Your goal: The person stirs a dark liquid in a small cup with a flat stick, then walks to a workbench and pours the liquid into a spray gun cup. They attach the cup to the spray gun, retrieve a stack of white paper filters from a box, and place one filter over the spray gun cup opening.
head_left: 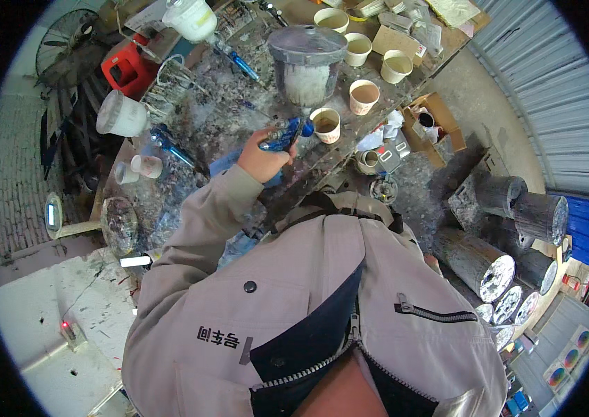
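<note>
- One blue metal spray gun [284,133] sits in the left hand [264,160], fingers wrapped round it.
- Beyond the grip: its grey-lidded, stained cup [308,83].
- Right of the grip: white paper cup [329,135].
- Right hand's grip: hidden, cannot tell.

This is a workshop, seemingly for paint spraying: 3 blue spray guns [282,139] and at least 5 paper cups [364,99] share a spattered bench [193,80] (grimy nearly all over). A caged fan [65,47] stands far left, stained drums [473,263] right, beside corrugated walling [551,76].
</note>
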Demonstrator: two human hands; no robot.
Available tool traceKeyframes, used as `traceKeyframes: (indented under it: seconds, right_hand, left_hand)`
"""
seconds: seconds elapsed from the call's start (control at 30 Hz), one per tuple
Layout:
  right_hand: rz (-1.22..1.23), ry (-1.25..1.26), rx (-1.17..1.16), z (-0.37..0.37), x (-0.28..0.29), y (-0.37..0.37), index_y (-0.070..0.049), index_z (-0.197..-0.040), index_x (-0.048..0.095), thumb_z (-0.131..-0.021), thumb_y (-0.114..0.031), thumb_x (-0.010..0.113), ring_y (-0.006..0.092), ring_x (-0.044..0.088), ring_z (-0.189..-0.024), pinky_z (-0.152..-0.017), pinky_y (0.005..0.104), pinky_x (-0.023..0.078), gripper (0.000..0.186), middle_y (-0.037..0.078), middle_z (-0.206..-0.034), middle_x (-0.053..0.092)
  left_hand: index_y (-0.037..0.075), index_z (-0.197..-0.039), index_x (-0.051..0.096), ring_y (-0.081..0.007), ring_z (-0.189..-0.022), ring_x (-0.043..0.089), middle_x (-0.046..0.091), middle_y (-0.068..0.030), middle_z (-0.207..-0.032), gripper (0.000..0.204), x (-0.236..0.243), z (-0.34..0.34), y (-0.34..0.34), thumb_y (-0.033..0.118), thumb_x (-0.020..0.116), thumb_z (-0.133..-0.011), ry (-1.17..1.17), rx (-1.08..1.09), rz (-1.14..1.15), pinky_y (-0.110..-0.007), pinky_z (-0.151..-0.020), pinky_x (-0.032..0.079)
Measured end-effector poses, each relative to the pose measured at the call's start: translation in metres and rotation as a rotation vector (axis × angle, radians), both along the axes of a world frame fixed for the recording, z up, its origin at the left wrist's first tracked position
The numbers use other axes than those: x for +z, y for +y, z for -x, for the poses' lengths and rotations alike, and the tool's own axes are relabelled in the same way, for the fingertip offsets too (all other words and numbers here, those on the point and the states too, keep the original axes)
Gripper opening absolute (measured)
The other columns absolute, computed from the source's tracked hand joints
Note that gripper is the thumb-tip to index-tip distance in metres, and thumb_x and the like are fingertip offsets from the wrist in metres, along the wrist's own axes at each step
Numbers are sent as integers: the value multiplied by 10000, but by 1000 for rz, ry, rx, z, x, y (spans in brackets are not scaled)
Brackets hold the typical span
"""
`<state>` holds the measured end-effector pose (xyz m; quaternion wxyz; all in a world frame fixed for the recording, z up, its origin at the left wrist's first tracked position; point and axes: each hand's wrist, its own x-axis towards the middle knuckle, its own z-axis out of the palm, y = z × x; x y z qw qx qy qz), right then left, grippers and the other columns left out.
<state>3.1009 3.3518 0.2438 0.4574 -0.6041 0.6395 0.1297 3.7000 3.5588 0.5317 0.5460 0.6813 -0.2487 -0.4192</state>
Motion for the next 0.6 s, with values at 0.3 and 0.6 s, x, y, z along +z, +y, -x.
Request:
traceKeyframes:
  seconds: [0.3, 0.6]
  right_hand:
    - [94, -126, -93, -13, 34, -8, -85, -785, 698, -966, -253, 670, 271, 680, -661, -619, 425, 533, 248, 91, -777, 731]
    - [17, -1675, 789, -308, 373, -20, -48, -1064, 764, -1014, -154, 648, 213, 678, -666, -612, 345, 541, 165, 108, -830, 714]
  left_hand:
    - [-28, -1105, 703, -188, -826, 691, 746, -90, -984, 314, 3, -3, 0, -118, 607, -819, 46, 66, -64, -355, -733, 551]
    - [-21, -1151, 703, -189, -879, 710, 753, -83, -978, 301, -4, -1, 8, 60, 769, -869, -68, 198, -215, -332, -837, 558]
